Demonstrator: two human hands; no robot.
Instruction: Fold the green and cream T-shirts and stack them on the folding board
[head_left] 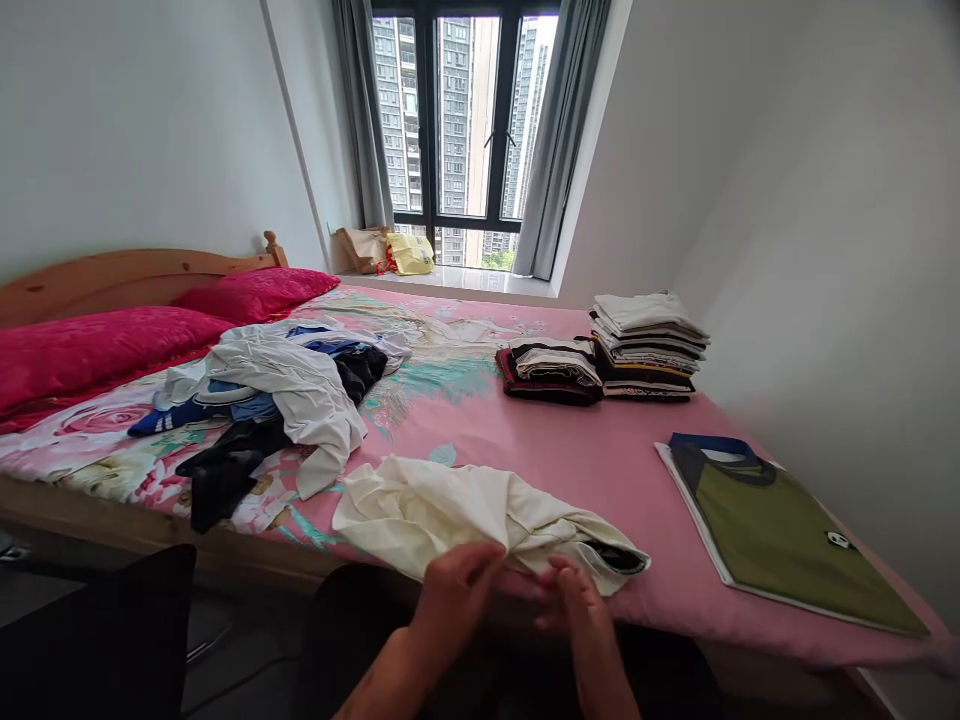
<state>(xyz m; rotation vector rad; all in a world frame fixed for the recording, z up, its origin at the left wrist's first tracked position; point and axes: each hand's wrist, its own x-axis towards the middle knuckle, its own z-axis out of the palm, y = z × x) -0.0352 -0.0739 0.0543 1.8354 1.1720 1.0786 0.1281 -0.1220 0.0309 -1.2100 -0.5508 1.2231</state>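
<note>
A crumpled cream shirt [457, 515] lies at the near edge of the pink floral bed [525, 430]. My left hand [454, 590] pinches its lower hem with curled fingers. My right hand [574, 600] sits just to the right at the same hem, fingers together and pressed on the cloth near the dark collar trim [619, 560].
A heap of unfolded clothes [277, 400] lies on the left half of the bed. Two stacks of folded garments [607, 350] stand at the far right. An olive shirt on a white folding board [780, 535] lies at the right. Pink pillows [97, 345] lie by the wooden headboard. A dark chair [97, 630] stands lower left.
</note>
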